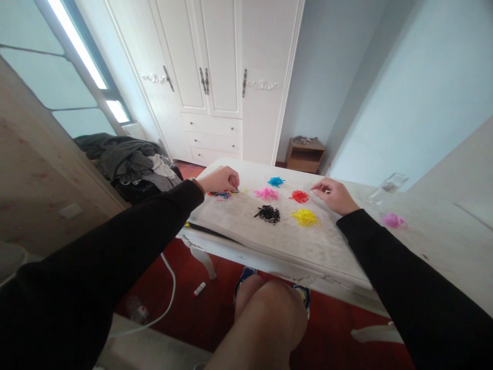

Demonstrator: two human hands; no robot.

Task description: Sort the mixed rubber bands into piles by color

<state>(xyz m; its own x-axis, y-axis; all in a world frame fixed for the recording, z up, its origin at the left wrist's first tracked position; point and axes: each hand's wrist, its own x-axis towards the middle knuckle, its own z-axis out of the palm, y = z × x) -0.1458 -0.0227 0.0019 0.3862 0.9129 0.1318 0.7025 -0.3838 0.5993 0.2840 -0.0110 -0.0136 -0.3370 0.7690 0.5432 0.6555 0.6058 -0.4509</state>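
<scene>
My left hand (pixel 221 180) is closed, its fingertips down at a small mixed-colour pile of rubber bands (pixel 223 195) on the table's left side. Whatever it pinches is too small to make out. Thumb and forefinger of my right hand (pixel 334 195) come together just right of the red rubber bands (pixel 299 196); I cannot make out what is between them. Between my hands lie separate heaps of blue bands (pixel 276 181), pink bands (pixel 266 193), black bands (pixel 268 214) and yellow bands (pixel 305 217).
The white table (pixel 239 226) stands before my knees. Right of my right hand are a clear glass bottle (pixel 389 187) and a pink-purple item (pixel 395 221). Clothes (pixel 131 159) are heaped at left. A white wardrobe (pixel 223 97) and a small brown cabinet (pixel 305 155) stand behind.
</scene>
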